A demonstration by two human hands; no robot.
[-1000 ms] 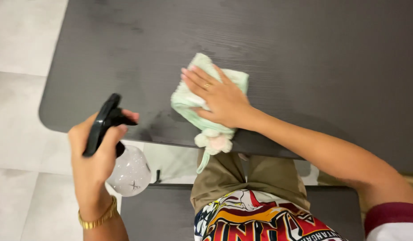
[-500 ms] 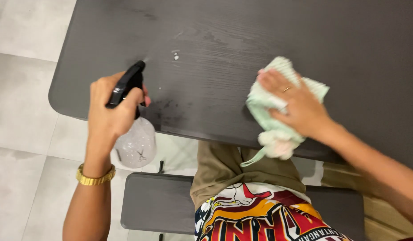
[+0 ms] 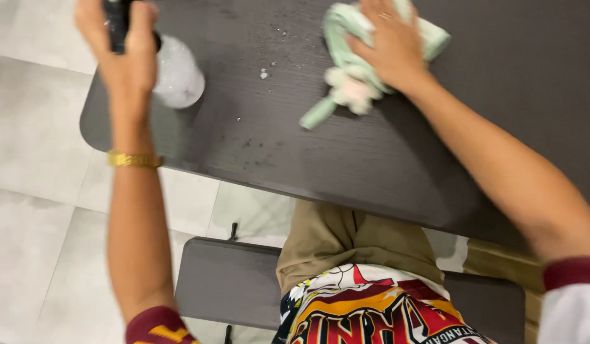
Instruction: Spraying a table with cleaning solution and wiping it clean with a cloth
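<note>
- Left hand (image 3: 126, 48) gripping clear spray bottle (image 3: 175, 76) w/ black trigger, above dark table (image 3: 384, 172).
- Right hand (image 3: 390, 41), flat, fingers spread, presses green cloth (image 3: 346, 70).
- Step: wiping, I judge; droplets (image 3: 264, 73) nearby need cloth swept left.

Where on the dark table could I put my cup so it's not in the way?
The table is bare along its near edge, between the spray bottle in the left hand and the right forearm. The far right corner looks bare too. It's crowded up top, where droplets lie beside the green cloth under the right hand.
</note>
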